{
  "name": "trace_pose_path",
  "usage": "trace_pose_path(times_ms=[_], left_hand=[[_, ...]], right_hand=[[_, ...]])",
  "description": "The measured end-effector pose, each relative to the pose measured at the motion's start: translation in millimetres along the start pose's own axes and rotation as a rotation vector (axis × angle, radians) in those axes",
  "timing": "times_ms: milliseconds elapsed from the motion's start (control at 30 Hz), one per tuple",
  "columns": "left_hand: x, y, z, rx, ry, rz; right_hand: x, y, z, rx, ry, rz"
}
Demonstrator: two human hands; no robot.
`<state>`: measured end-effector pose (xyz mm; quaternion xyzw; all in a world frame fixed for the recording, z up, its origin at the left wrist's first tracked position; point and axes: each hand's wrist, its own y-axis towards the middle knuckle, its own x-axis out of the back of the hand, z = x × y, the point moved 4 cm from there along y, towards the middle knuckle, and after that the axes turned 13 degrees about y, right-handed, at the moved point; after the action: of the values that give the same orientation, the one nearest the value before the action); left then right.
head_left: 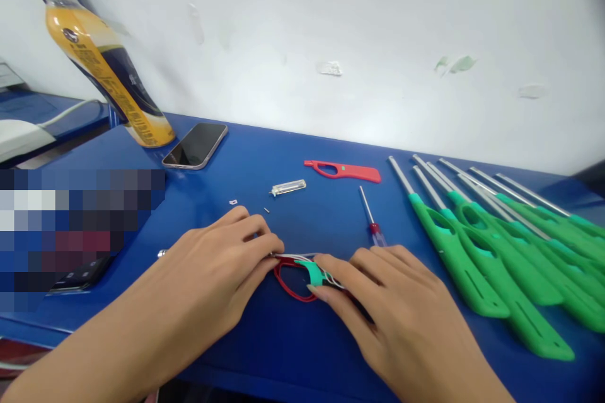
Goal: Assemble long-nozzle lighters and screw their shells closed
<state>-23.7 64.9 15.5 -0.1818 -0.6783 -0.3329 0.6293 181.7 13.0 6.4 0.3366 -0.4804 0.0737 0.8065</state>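
Between my two hands lies an opened red gas lighter (289,288) with a looped trigger guard. A teal trigger (314,273) sits in it, and thin pale wires (300,257) run along its top. My left hand (231,258) pinches the neck end of the lighter; a metal tip (162,254) pokes out beyond that hand. My right hand (387,296) grips the handle end, thumb and forefinger beside the trigger and wires; its palm hides the rest. Just beyond are a red half shell (359,172), a clear fuel tank (289,187) and a screwdriver (377,233).
Several green lighters (477,283) with metal tubes lie at right. A small pin (266,210) and a small white piece (232,202) lie past my left hand. A phone (196,146) and a yellow drink bottle (111,69) stand back left, near the white wall (368,25).
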Motion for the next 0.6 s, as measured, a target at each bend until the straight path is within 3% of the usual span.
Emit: trace_pose_path(times_ms=[600], left_hand=[[9.1, -4.2, 10.3, -0.064, -0.042, -0.031]], right_hand=[[-0.1, 2.0, 0.4, 0.009, 0.013, -0.014]])
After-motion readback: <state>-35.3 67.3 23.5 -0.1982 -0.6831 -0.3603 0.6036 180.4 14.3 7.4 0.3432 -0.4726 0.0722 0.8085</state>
